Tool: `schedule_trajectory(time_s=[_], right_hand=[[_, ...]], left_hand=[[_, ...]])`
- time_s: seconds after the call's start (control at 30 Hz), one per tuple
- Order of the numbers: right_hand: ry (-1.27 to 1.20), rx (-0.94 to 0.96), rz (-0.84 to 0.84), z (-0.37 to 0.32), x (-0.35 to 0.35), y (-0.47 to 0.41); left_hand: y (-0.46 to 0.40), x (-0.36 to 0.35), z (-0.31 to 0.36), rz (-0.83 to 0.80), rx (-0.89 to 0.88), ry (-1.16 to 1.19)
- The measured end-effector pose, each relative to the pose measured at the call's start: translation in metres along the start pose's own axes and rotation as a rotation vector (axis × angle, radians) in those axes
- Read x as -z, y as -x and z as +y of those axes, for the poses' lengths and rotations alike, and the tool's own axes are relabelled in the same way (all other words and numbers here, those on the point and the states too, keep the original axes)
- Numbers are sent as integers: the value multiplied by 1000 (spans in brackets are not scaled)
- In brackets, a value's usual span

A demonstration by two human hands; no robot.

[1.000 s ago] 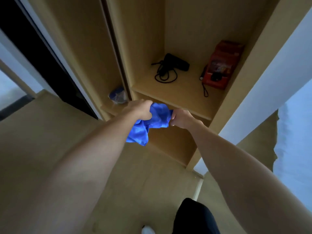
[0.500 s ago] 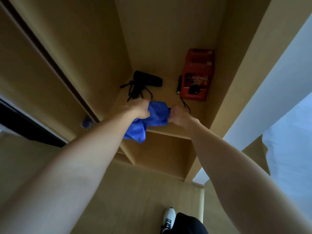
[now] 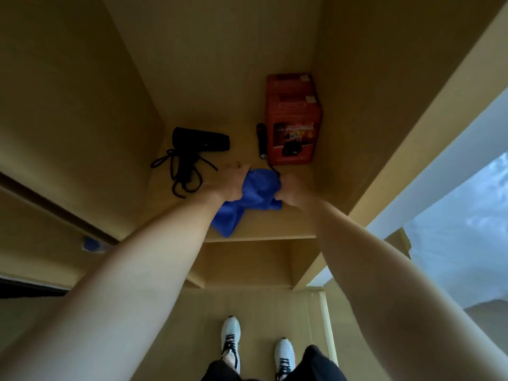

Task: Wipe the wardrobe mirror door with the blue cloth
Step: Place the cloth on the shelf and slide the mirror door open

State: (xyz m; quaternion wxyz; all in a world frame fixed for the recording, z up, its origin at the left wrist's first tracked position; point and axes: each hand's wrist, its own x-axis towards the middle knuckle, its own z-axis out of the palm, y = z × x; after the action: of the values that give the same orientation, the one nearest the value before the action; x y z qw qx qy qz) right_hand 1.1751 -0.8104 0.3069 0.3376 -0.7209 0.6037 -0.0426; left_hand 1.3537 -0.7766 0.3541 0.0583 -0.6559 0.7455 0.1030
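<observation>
Both of my hands hold the crumpled blue cloth (image 3: 255,196) over the front of a wooden wardrobe shelf (image 3: 264,232). My left hand (image 3: 233,182) grips its left side, and a loose end hangs down below that wrist. My right hand (image 3: 291,192) grips its right side, fingers curled into the fabric. The mirror door is not in view; a dark sliding-door track (image 3: 55,210) runs along the left.
On the shelf lie a black hair dryer (image 3: 200,138) with a coiled cord (image 3: 184,174), a black flashlight (image 3: 261,140) and a red box (image 3: 292,119). A blue object (image 3: 92,244) sits low at the left. My white shoes (image 3: 231,342) stand on the wooden floor. A white wall (image 3: 428,182) rises at the right.
The view has tilted down and closer to the shelf, bringing my shoes into sight. Both hands with the cloth have moved forward over the shelf, still gripping it.
</observation>
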Motion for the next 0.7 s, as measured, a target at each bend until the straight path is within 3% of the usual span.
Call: schedule_trajectory(time_s=[0.13,0.27,0.5,0.7], right_hand=[[48,-121,73,10,-8,5],[42,-257,224,11,-16,10],[48,-339,171,-6,-34,27],[11,-349,241,-35,-34,50]], left_hand=[[-19,-27,-14,40,-40,55],[-28,-53,-26,-59,-105,51],[-35,-49,-35,-158,-190,48],[-17,-10,-48,-26,-244,71]])
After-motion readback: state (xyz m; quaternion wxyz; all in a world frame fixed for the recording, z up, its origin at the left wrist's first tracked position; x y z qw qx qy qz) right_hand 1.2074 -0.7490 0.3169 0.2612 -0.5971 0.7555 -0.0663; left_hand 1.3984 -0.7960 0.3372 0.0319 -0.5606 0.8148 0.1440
